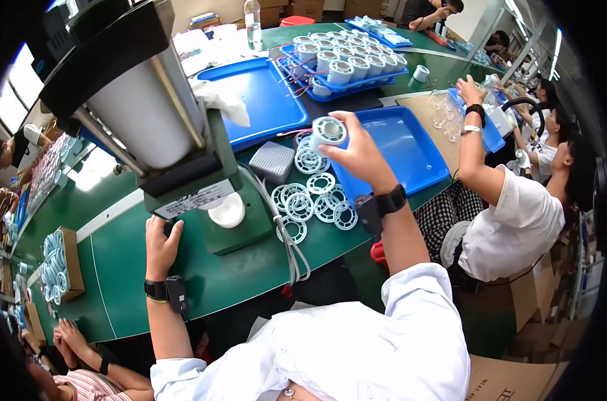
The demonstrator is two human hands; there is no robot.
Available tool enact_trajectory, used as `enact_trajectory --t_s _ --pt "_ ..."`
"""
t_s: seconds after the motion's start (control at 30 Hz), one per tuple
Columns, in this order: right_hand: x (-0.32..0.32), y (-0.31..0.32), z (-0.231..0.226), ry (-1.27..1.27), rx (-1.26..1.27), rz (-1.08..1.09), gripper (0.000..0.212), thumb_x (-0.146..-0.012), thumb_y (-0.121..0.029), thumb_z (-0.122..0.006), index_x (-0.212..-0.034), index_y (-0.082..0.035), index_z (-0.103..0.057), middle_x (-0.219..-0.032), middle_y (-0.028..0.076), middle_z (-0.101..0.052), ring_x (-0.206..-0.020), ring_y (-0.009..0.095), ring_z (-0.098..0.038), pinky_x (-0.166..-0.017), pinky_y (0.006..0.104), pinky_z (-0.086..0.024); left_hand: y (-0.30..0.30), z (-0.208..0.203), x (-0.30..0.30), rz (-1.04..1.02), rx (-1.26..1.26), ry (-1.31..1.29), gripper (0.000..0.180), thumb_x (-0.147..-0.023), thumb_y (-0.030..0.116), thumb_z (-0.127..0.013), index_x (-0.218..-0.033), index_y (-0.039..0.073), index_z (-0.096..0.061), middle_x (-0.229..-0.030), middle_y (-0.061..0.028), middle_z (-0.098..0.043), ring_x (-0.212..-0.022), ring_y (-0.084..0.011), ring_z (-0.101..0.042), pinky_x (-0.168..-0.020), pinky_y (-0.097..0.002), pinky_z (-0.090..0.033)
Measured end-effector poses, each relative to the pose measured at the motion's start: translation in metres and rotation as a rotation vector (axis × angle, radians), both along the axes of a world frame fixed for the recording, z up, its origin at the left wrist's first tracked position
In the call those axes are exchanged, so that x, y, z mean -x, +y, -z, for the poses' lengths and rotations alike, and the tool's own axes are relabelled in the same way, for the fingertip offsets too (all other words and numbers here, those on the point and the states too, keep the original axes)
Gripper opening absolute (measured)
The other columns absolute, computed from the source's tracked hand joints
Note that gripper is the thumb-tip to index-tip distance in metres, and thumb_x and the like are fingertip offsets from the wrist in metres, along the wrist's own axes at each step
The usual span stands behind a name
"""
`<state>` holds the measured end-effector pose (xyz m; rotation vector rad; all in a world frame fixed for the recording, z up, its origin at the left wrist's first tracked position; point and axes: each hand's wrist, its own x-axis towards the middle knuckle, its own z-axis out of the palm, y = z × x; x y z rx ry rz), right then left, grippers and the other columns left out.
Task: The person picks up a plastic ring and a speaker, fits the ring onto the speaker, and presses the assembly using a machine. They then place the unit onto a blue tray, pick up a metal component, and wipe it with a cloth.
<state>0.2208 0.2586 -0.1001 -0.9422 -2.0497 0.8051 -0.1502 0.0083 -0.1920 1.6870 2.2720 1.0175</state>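
Note:
My right hand (365, 159) is raised over the bench, thumb and fingers closed around a white cylindrical housing (329, 131) with a ring-shaped metal top. My left hand (161, 248) is beside the green base of a bench press (240, 227), its thumb spread from the fingers and nothing seen in it. Some of its fingertips are close to the press's labelled plate (195, 198). On the press base is a round white seat (227, 211), with no housing on it. Loose pale-blue slotted rings (296, 206) lie between the press and my right hand.
A blue tray (410, 144) lies under my right forearm; another blue tray (250, 93) is behind the press. Stacked trays hold several white housings (343, 57). A grey box (272, 162) and cables (286, 244) are beside the press. A co-worker (504, 214) sits close at right.

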Motion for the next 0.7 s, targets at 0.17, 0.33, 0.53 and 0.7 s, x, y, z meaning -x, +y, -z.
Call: enact_trajectory --t_s 0.17,0.33,0.53,0.7 --pt "-0.121 0.096 0.037 -0.473 -0.169 0.501 0.068 -0.076 -0.029 -0.076 -0.134 -0.009 -0.046 -0.124 0.017 -0.059 -0.119 0.031 -0.055 -0.102 0.0392 -0.041 0.004 0.012 0.003 0.050 -0.066 0.080 0.029 -0.086 0.011 -0.066 -0.113 0.002 -0.061 -0.104 -0.0132 -0.060 -0.099 -0.0266 -0.055 -0.088 -0.0347 -0.045" --pt "-0.154 0.132 0.052 -0.620 0.018 0.928 0.076 -0.075 -0.041 -0.077 -0.140 -0.021 -0.044 -0.135 0.014 -0.055 -0.127 0.034 -0.048 -0.105 0.0506 -0.033 -0.005 0.001 -0.002 0.029 -0.101 0.072 0.028 -0.085 0.009 -0.064 -0.112 0.001 -0.060 -0.103 -0.0136 -0.060 -0.100 -0.0273 -0.055 -0.089 -0.0351 -0.044" --pt "-0.176 0.187 0.079 -0.409 0.029 0.600 0.078 -0.078 -0.049 -0.072 -0.145 -0.024 -0.039 -0.135 0.012 -0.054 -0.128 0.035 -0.048 -0.104 0.0572 -0.031 0.000 -0.018 -0.021 -0.023 -0.019 -0.118 0.026 -0.087 0.011 -0.065 -0.110 0.000 -0.061 -0.103 -0.0141 -0.060 -0.100 -0.0277 -0.055 -0.087 -0.0355 -0.045" --pt "-0.177 0.195 0.082 -0.510 -0.106 0.624 0.077 -0.081 -0.046 -0.071 -0.145 -0.019 -0.038 -0.134 0.017 -0.055 -0.126 0.036 -0.049 -0.104 0.0544 -0.035 0.015 -0.013 -0.024 -0.023 -0.106 -0.093 0.025 -0.087 0.016 -0.067 -0.103 -0.003 -0.064 -0.095 -0.0165 -0.063 -0.088 -0.0284 -0.058 -0.080 -0.0361 -0.046"
